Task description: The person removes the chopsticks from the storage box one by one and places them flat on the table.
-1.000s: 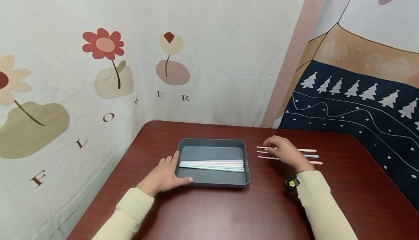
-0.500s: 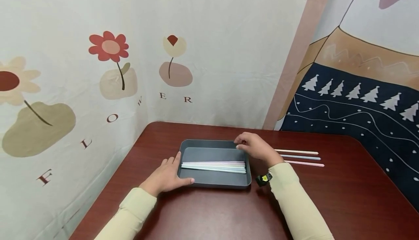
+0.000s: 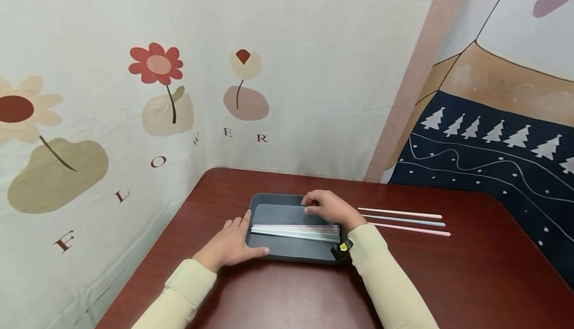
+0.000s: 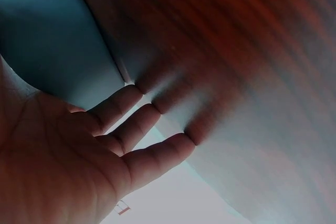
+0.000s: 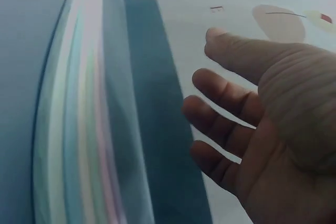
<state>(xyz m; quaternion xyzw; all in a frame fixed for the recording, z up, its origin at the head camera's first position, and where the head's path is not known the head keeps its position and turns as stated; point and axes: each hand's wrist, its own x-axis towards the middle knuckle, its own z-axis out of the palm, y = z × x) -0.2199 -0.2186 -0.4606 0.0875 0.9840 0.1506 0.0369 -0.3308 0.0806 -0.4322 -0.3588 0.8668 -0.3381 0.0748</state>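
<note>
A bundle of thin pastel sticks (image 3: 293, 231) lies lengthwise, left to right, inside a shallow dark grey tray (image 3: 278, 213). Up close in the right wrist view, the bundle shows pale green, blue, cream and pink.

The left hand (image 3: 228, 242) is spread at the tray's left end, thumb at the near rim and the other fingers extended along the side; it grasps nothing. The right hand (image 3: 329, 207) hangs over the tray's far right part, beyond the bundle, its fingers loosely bent and empty.

To the right of the tray, three more sticks lie roughly parallel, just apart: a cream stick (image 3: 401, 213) farthest away, a blue stick (image 3: 405, 220) between, and a pink stick (image 3: 408, 229) nearest.

Everything sits on a glossy reddish-brown desk (image 3: 278, 294). A black wristband (image 3: 342, 249) with a yellow patch circles the right wrist, below a pale yellow sleeve (image 3: 390, 274). Behind the desk hangs a whitish cloth (image 3: 314, 70) printed with flowers and lettering.
</note>
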